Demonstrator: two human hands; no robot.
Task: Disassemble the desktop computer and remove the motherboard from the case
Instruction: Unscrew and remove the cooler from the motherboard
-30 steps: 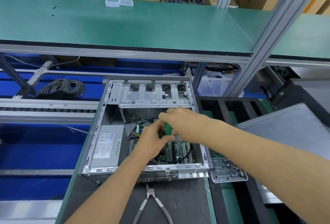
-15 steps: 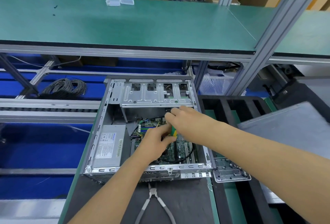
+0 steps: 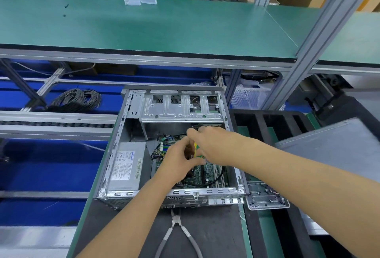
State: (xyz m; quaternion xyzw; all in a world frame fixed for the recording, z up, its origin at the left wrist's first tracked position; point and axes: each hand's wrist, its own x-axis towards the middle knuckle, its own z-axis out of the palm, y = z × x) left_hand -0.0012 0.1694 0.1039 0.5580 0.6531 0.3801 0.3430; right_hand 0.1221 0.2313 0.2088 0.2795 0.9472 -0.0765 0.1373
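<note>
1. The open computer case [image 3: 115, 163] is lying at the front edge of the dark mat [image 3: 216, 233], with the motherboard [image 3: 207, 173] sitting inside on its floor.
2. Both hands are meeting over the board – the left hand [image 3: 176, 163] and right hand [image 3: 213, 144] are curling their fingers around a small green-and-yellow part [image 3: 196, 149], largely hidden.
3. The power supply [image 3: 125, 167] is occupying the case's left side.
4. Pliers [image 3: 176, 231] are lying on the mat – just in front of the case.

Both hands [image 3: 197, 151] grip a green-yellow tool [image 3: 196, 148] inside the open case [image 3: 115, 153].
</note>
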